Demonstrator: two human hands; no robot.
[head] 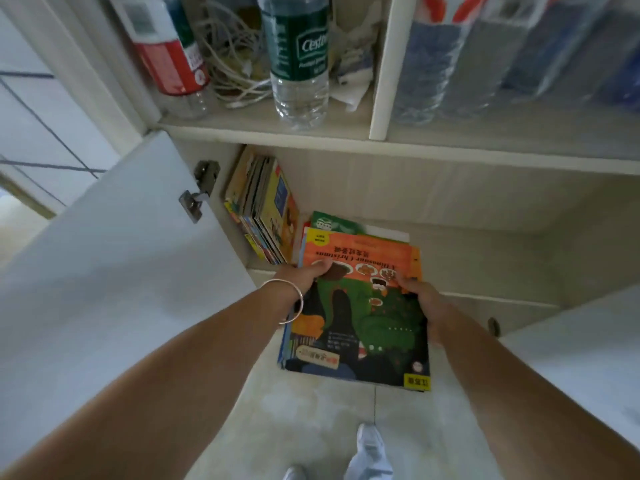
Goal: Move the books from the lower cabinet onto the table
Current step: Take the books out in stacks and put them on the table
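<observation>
Both hands, left hand (313,271) and right hand (420,292), grip a stack of picture books (360,317) by its sides; fingers curl under. The stack juts from the lower cabinet (450,209); more books (263,206) lean inside.

top book (360,306): orange, green and black cover, yellow corner tag
water bottle (298,60): clear, dark green label
second bottle (169,60): red and white label
cabinet door (104,254): white

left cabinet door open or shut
Open: the left cabinet door is swung outward, its hinge exposed, with the books inside in view.
</observation>
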